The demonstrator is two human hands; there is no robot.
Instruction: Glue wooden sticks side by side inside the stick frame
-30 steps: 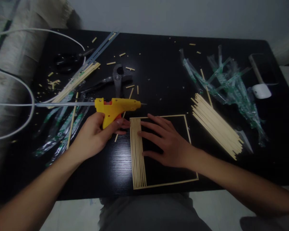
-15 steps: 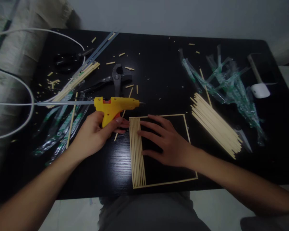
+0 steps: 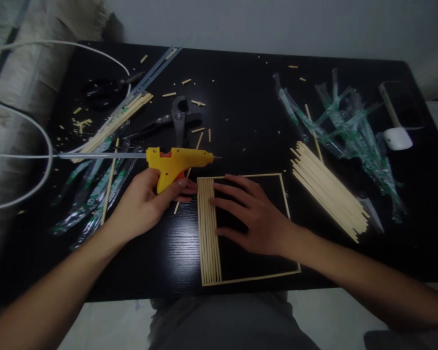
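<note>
My left hand [image 3: 142, 204] grips the handle of a yellow glue gun [image 3: 178, 163], its nozzle pointing right just above the top left corner of a square frame of thin wooden sticks [image 3: 282, 189]. Several sticks [image 3: 208, 228] lie side by side along the frame's left edge. My right hand [image 3: 251, 214] rests flat inside the frame, fingers spread, fingertips against that row of sticks.
A pile of loose sticks [image 3: 328, 192] lies right of the frame, with green plastic wrappers [image 3: 350, 126] behind it. Black pliers [image 3: 177, 116], more sticks [image 3: 113, 124], offcuts and wrappers sit at the back left. A white cable [image 3: 40, 160] loops off the black table [image 3: 241, 107].
</note>
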